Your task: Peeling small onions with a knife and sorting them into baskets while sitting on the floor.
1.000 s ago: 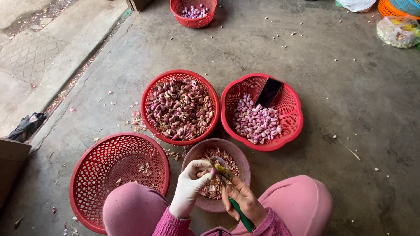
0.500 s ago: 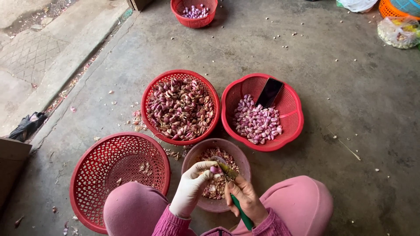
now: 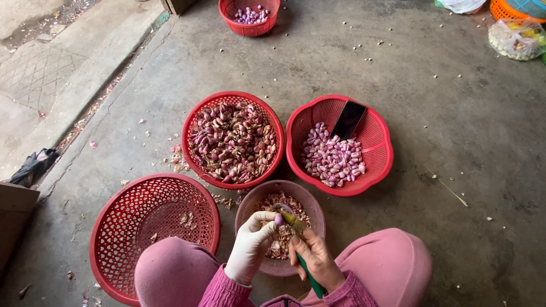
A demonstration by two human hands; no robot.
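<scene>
My left hand (image 3: pixel 250 244), in a white glove, pinches a small purple shallot (image 3: pixel 278 219) over a dull pink bowl (image 3: pixel 250 200) of peelings. My right hand (image 3: pixel 314 258), bare, grips a green-handled knife (image 3: pixel 304 262) whose blade tip touches the shallot. Just beyond stand a red basket of unpeeled shallots (image 3: pixel 232 139) and, to its right, a red basket of peeled purple shallots (image 3: pixel 333 159) with a dark phone (image 3: pixel 348 119) leaning inside it. My knees in pink trousers flank the bowl.
A nearly bare red mesh basket (image 3: pixel 151 227) lies at the lower left. Another red basket with shallots (image 3: pixel 249 14) stands far ahead. Bags and orange baskets (image 3: pixel 515 25) crowd the top right. A concrete kerb runs along the left, with a black rag (image 3: pixel 33 166).
My hands have shifted slightly right over the bowl, and the gloved fingers have turned the shallot against the blade. The baskets stay put.
</scene>
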